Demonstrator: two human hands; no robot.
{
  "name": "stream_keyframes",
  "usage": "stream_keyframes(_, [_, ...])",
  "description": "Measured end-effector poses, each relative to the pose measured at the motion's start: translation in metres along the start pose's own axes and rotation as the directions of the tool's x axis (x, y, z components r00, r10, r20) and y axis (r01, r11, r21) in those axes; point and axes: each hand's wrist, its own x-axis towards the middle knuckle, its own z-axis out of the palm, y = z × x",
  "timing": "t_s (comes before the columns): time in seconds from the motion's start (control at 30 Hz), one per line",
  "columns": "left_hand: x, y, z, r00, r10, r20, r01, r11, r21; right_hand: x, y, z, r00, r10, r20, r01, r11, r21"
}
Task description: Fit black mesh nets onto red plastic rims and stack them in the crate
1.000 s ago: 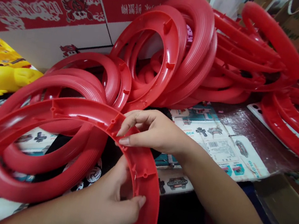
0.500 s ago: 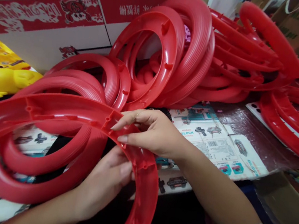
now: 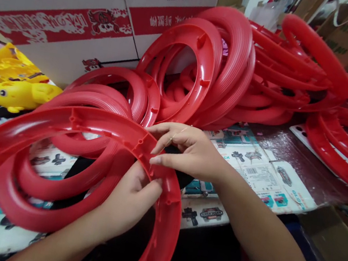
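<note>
Red hollow plastic ring (image 3: 105, 123), held open-side-up at the maroon desk (image 3: 277, 139)
Left hand (image 3: 133, 196) grips its inner rim, probably to steady it; right hand (image 3: 190, 152) curls fingers over it, can't tell if pinching.

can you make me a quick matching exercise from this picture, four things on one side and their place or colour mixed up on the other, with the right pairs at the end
Column one
1. left hand
2. right hand
3. toy animal
4. printed cartons

Column two
A. yellow, at the left of the picture
B. white with red bands
C. reaching over the outer edge of the held ring
D. at that ring's inner edge

Right pairs: 1-D, 2-C, 3-A, 4-B
</note>
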Motion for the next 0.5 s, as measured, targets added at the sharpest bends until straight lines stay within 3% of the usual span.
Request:
stream_keyframes(0.23, [-0.007, 0.006, 0.008, 0.980, -0.046, 0.194, 0.045, 0.999, 0.007, -0.001, -0.011, -0.005, 0.978, -0.098, 0.183, 0.122, 0.984, -0.129])
stream_keyframes(0.5, [-0.014, -0.003, 0.008, 0.937, -0.091, 0.337, 0.066, 0.994, 0.087, -0.001, -0.012, -0.003, 0.990, 0.025, 0.140, -0.014, 0.997, -0.078])
